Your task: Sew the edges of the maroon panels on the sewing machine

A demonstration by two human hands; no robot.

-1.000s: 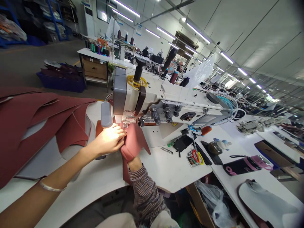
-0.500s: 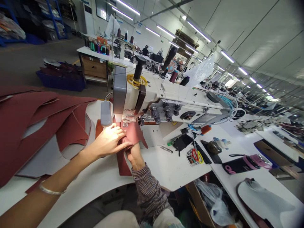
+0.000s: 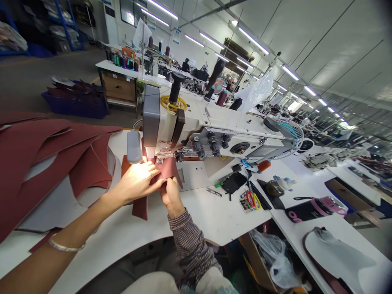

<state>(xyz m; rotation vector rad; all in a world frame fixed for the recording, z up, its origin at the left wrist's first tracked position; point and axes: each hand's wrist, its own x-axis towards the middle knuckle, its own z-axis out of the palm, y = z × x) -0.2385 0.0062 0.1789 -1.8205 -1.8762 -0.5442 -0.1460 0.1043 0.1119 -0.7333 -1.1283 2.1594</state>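
A sewing machine (image 3: 196, 126) stands on the white table, its presser foot (image 3: 159, 158) over a reddish-brown leather piece (image 3: 169, 168). My left hand (image 3: 139, 179) lies over the leather left of the foot, fingers stretched out and pressing on it. Close to its fingertips, my right hand (image 3: 171, 195) pinches the near edge of the piece between thumb and fingers. A strip of the same leather hangs down toward me below my left hand. The needle's exact spot is too small to make out.
Stacked reddish-brown panels (image 3: 61, 163) cover the table's left side. Right of the machine lie thread snips (image 3: 213, 192), a black pouch (image 3: 235, 182) and red-and-yellow-handled scissors (image 3: 253, 200). A dark bottle (image 3: 309, 210) lies on the side table. A blue bin (image 3: 76, 107) stands on the floor.
The leather under the foot has turned, its lower strip swinging left. My right hand has moved slightly up and left, closer to my left fingertips.
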